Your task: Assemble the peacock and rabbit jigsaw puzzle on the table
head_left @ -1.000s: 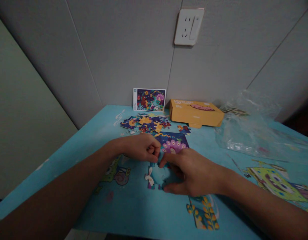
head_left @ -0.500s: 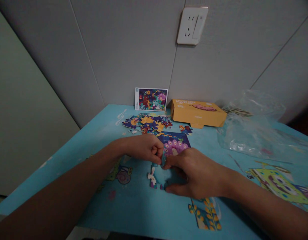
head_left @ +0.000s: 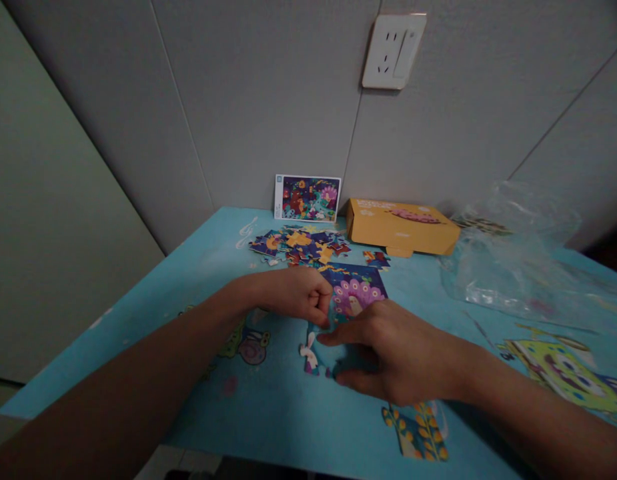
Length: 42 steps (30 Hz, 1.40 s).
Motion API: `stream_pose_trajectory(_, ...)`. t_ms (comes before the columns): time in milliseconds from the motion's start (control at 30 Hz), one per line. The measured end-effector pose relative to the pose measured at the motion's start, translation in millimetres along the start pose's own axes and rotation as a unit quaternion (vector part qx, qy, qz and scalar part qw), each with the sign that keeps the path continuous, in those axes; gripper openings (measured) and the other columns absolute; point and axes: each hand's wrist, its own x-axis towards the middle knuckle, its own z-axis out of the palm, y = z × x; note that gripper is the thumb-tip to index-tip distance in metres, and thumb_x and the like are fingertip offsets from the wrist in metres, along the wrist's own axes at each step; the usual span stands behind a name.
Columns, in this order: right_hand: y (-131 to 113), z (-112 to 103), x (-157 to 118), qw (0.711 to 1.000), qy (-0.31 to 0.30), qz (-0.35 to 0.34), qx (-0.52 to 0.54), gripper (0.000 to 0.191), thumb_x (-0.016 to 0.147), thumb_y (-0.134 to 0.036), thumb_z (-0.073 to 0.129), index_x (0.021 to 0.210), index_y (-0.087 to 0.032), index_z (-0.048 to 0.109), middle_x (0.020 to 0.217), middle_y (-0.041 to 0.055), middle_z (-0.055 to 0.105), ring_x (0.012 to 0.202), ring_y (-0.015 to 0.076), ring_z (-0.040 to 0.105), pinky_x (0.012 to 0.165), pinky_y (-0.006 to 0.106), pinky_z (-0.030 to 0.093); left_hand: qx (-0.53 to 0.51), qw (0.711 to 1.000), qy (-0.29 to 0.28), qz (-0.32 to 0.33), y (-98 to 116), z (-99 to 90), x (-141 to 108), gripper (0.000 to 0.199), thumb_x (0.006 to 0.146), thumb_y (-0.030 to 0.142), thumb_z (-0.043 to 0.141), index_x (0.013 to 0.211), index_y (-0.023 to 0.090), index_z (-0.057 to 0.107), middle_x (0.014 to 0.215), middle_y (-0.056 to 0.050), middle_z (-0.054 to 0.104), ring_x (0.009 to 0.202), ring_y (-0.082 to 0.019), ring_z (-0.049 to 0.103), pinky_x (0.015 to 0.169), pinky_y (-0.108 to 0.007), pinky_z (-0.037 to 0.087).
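Observation:
A partly joined jigsaw puzzle [head_left: 358, 293], showing a pink-purple peacock on dark blue, lies mid-table, its lower part covered by my hands. My left hand [head_left: 308, 297] is closed, fingers curled and fingertips down at the puzzle's left edge; anything within them is hidden. My right hand [head_left: 388, 347] rests over the lower right of the puzzle, thumb and index finger apart. Its index fingertip lies beside a white rabbit piece [head_left: 309, 353], and the thumb tip is near the lower edge. Joined pieces with yellow leaves [head_left: 419, 432] lie below the right hand.
Behind the hands is a pile of loose puzzle pieces [head_left: 298, 245], with a small joined bit [head_left: 377, 259] to its right. A picture card [head_left: 308, 199] leans on the wall beside a yellow box [head_left: 401, 228]. Clear plastic bags [head_left: 513, 273] lie at right on the blue cartoon tablecloth [head_left: 268, 413].
My right index finger has shifted left toward the rabbit piece. The left hand keeps its curled pose at the puzzle's edge. The whole view has shifted slightly.

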Motion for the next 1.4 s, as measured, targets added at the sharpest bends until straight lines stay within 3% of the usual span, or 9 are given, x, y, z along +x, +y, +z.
stream_pose_trajectory(300,-3,3,-1,1.0,-0.003,0.018,-0.022,0.029,0.078,-0.031,0.064,0.103,-0.019,0.071,0.055,-0.0026,0.056,0.048,0.0088,0.045,0.051,0.023,0.029,-0.049,0.998,-0.021,-0.018,-3,-1.7,-1,0.016,0.073,0.025,0.071,0.07,0.015,0.059,0.054,0.007,0.05,0.05,-0.007,0.045,0.047,-0.019,0.033)
stream_pose_trajectory(433,-4,3,-2,0.999,0.005,0.012,-0.035,0.029,0.078,-0.032,0.063,0.104,-0.019,0.071,0.064,0.0009,0.064,0.054,0.0109,0.052,0.054,0.024,0.032,-0.046,0.999,-0.014,-0.025,-3,-0.5,-1,0.018,0.07,0.024,0.074,0.067,0.015,0.058,0.052,0.007,0.05,0.049,-0.006,0.045,0.047,-0.019,0.032)
stream_pose_trajectory(867,-4,4,-2,0.997,-0.007,-0.001,-0.075,0.016,0.081,-0.033,0.058,0.083,-0.02,0.068,0.058,0.001,0.059,0.052,0.012,0.049,0.051,0.025,0.027,-0.059,0.998,-0.031,-0.004,-8,-0.5,4,0.026,0.069,0.03,0.075,0.064,0.015,0.055,0.054,0.006,0.052,0.05,-0.007,0.047,0.047,-0.019,0.031)
stream_pose_trajectory(1067,-3,3,-4,0.997,-0.012,-0.007,-0.07,0.014,0.083,-0.031,0.057,0.08,-0.02,0.066,0.059,0.0005,0.059,0.053,0.0116,0.049,0.052,0.025,0.027,-0.096,0.995,0.003,-0.014,-14,-5.0,3,0.025,0.072,0.031,0.073,0.066,0.015,0.055,0.054,0.006,0.049,0.051,-0.007,0.044,0.048,-0.019,0.032)
stream_pose_trajectory(1400,-1,10,-1,0.998,0.027,0.001,-0.064,0.028,0.082,-0.041,0.062,0.095,-0.017,0.07,0.069,0.0041,0.069,0.056,0.0131,0.058,0.054,0.026,0.031,-0.147,0.988,-0.037,-0.001,-12,-4.6,1,0.027,0.066,0.033,0.08,0.071,0.014,0.061,0.051,0.008,0.048,0.047,-0.005,0.04,0.047,-0.018,0.031)
